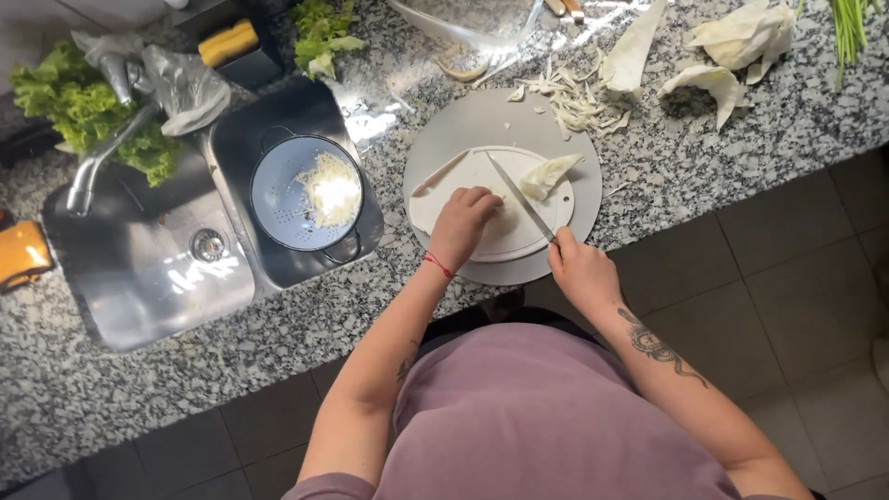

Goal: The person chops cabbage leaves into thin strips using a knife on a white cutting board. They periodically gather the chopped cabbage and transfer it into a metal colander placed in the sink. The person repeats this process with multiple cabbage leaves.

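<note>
under left hand (pixel 460 225): cabbage (pixel 505 222), half-hidden

i see even, fairly bright light from above; hard white glare on the sink (pixel 139 278) steel and on the counter (pixel 741 120) near the top edge; the colander (pixel 310 194) contents blow out; soft, short shadows under my hands; slight softness overall, with wide-angle bending at the edges.

1. My counter (pixel 704 148): speckled granite.
2. On it: round grey board (pixel 444 120), cabbage leaves (pixel 732 46), shreds (pixel 579 102), lettuce (pixel 79 102), greens (pixel 319 32).
3. Sink (pixel 139 278) set in, colander (pixel 287 199) on its drainer.
</note>
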